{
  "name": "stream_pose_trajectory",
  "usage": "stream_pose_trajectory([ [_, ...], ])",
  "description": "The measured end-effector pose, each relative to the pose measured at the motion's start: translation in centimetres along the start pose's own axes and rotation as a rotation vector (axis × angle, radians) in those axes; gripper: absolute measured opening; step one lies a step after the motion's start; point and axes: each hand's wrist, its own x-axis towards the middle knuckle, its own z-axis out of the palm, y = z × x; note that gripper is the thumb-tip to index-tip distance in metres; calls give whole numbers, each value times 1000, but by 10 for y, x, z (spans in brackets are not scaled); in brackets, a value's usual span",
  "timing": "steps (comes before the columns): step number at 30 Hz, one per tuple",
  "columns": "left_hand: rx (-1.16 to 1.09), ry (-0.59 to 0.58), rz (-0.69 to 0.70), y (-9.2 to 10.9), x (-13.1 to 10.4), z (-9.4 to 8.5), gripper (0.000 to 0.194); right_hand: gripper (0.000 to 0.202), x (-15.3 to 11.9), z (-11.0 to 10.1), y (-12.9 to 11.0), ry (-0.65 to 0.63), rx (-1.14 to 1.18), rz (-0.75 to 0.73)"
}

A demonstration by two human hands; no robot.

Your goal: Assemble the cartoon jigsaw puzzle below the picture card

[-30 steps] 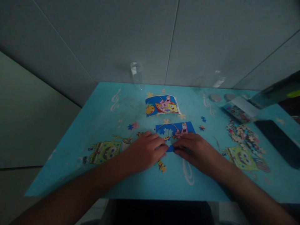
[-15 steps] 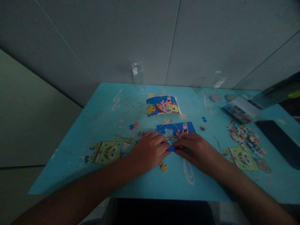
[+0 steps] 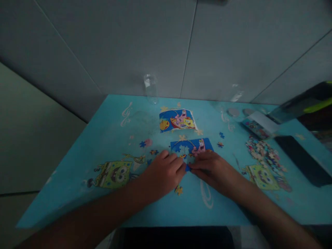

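A partly joined puzzle (image 3: 207, 142) is seen on the blue table (image 3: 145, 216); its top strip and upper right, with the pink figure, are joined. The middle and lower left are judged unfinished: table shows through a gap, and a small orange bit (image 3: 183, 156) is seen in it. The lower right is hidden by the right hand (image 3: 214, 169). At the puzzle's 6 o'clock, a blue piece (image 3: 187, 168) is pinched between thumb and fingers of the right hand; it is met from its 9 o'clock side by the curled fingers of the left hand (image 3: 166, 173), but whether it is gripped there cannot be told. Around the puzzle, unplaced pieces are seen: a blue piece with prongs (image 3: 142, 144) and a dark orange piece (image 3: 154, 152) toward 9 o'clock, a yellow piece (image 3: 178, 190) near 7, two small pieces (image 3: 220, 144) near 2. A full picture (image 3: 178, 120) is laid at 11 to 12, a larger pile of pieces (image 3: 264, 154) at 3. More than half is judged joined, roughly.
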Motion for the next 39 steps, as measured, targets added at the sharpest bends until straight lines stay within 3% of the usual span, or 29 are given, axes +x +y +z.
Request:
stream_pose_trajectory([
  [8,146,19,144,7,-6,2,8,13,0,-1,-5,-14,-37,28],
  [22,124,64,128,10,1,-4,16,15,-3,6,7,39,-139,-65],
  [31,71,27,130,4,-5,-9,19,19,-5,9,16,33,-104,-65],
  [39,25,-100,35,6,-23,-15,15,22,-8,8,11,31,-108,-20],
])
